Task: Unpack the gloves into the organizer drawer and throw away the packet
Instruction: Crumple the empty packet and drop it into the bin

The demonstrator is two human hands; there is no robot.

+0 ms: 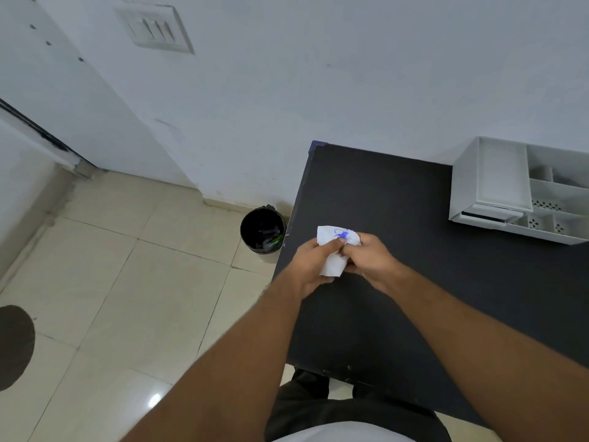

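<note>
A white packet (pixel 333 250) with blue print is crumpled between both hands over the left part of the black table (pixel 398 237). My left hand (pixel 310 266) grips its lower left side, and my right hand (pixel 371 260) pinches its right side, thumbs meeting on top. The white organizer (pixel 522 189) stands at the table's far right, its drawer (pixel 492 215) near the bottom. No gloves are visible. A black bin (pixel 263 232) with some rubbish stands on the floor just left of the table.
Beige floor tiles (pixel 127 282) spread to the left. A white wall with a switch plate (pixel 156 28) rises behind. A dark round shape (pixel 14 346) lies at the left edge. My dark trousers show below the table's near edge.
</note>
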